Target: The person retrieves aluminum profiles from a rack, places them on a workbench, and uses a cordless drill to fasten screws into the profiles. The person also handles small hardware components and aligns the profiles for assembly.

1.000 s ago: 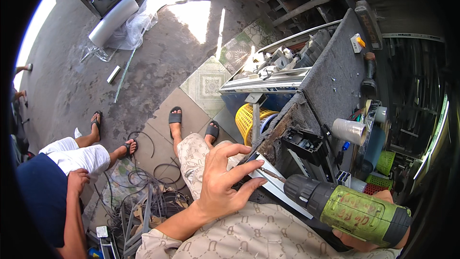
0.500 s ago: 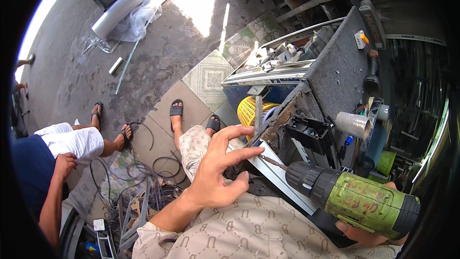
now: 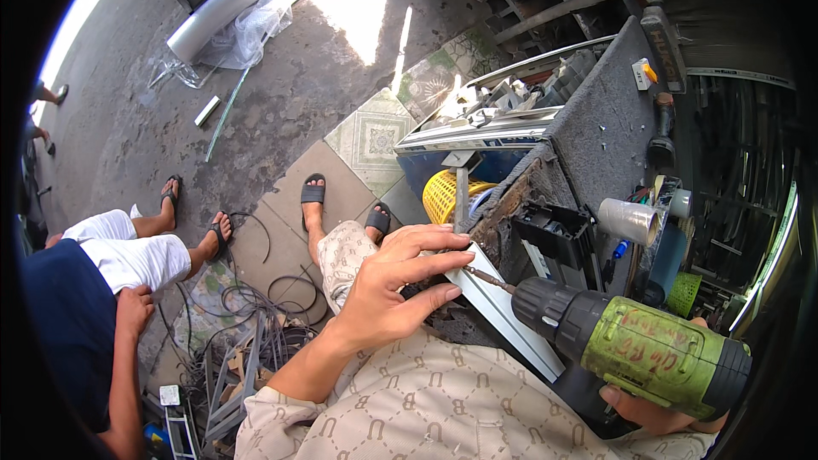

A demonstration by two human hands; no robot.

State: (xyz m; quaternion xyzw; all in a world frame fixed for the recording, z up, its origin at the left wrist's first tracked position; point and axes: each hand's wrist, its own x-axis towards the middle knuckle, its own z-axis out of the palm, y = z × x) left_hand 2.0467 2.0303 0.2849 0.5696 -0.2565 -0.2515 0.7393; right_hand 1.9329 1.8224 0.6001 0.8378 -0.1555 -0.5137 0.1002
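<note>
A yellow-green cordless drill (image 3: 648, 349) with a black chuck lies level at the lower right. My right hand (image 3: 643, 413) is wrapped round its grip, mostly hidden beneath the body. From the chuck a thin bit (image 3: 491, 279) points left to the far end of a white metal profile (image 3: 509, 317), which slants across in front of my lap. My left hand (image 3: 399, 283) is closed at that end, thumb on its left edge and fingertips across its top, next to the bit's tip. Any small piece under those fingers is hidden.
A grey carpeted bench (image 3: 601, 111) stands beyond the profile, with a clear tape roll (image 3: 629, 221) and black part (image 3: 554, 234) nearby. A yellow basket (image 3: 452, 196) sits below. Left, a person in white shorts (image 3: 141, 255) sits near tangled cables (image 3: 256, 307).
My left thumb and fingers, spread apart before, have drawn together onto the profile's end. The drill has barely shifted. The seated person at the left has leaned slightly inward.
</note>
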